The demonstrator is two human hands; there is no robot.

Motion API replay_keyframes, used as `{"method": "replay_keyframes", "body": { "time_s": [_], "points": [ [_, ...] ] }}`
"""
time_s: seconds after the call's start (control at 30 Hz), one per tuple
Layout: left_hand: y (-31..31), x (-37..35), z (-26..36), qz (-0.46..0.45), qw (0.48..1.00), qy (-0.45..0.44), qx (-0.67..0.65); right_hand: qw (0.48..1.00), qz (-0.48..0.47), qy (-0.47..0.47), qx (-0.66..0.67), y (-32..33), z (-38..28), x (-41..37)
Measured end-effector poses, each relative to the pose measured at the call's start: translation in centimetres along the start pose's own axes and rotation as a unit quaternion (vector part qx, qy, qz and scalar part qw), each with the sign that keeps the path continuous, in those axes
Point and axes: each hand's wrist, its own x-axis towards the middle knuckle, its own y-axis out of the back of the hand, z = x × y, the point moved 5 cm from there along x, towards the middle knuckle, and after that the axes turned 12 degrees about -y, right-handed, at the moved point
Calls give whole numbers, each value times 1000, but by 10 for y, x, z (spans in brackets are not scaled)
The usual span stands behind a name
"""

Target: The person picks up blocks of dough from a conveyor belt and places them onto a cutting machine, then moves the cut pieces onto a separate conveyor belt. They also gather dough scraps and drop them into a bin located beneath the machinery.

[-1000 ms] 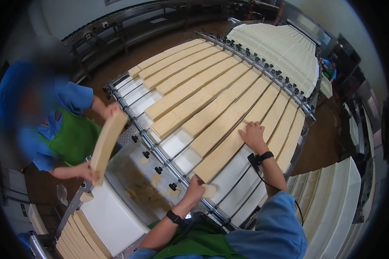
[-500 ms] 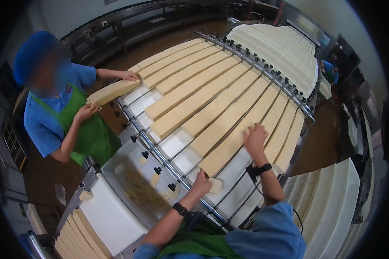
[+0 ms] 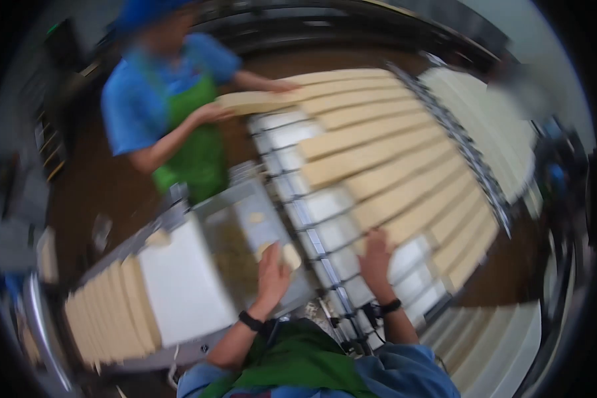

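My left hand [image 3: 272, 282] is over the grey bin [image 3: 300, 290], closed on a rounded, cream-coloured scrap of dough [image 3: 291, 257] that shows beside its fingers. Smaller dough pieces lie in the bin. Stretched forward, my right hand [image 3: 376, 260] has its fingers laid at the near end of a long dough strip [image 3: 381, 202] on the conveyor. Motion blur hides the exact finger contact. Several similar pale strips lie side by side there, separated by thin dark bars.
A co-worker [image 3: 192, 113] in a green apron holds a dough strip [image 3: 255, 101] with both hands across the conveyor. To the left, stacked dough strips [image 3: 109, 312] lie beside a white board [image 3: 182, 278]. A metal rail [image 3: 318, 242] runs along the conveyor's near edge; pale folded sheets [image 3: 491, 345] stand at right.
My left hand has moved left from a strip's end to above the bin, carrying the dough scrap. My right hand has drawn back toward the near strip ends. The view has turned left.
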Motion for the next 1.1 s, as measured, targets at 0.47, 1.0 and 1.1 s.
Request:
{"method": "replay_keyframes", "body": {
  "time_s": [0.47, 1.0, 1.1],
  "points": [
    [279, -288, -94, 418, 764, 320, 373, 921, -14, 309, 236, 38, -270, -58],
    [321, -290, -123, 342, 810, 405, 251, 852, -173, 487, 88, -92, -663, -178],
    [320, -286, -127, 333, 815, 413, 233, 861, -156, 481, 52, -95, -670, -178]
  ]
}}
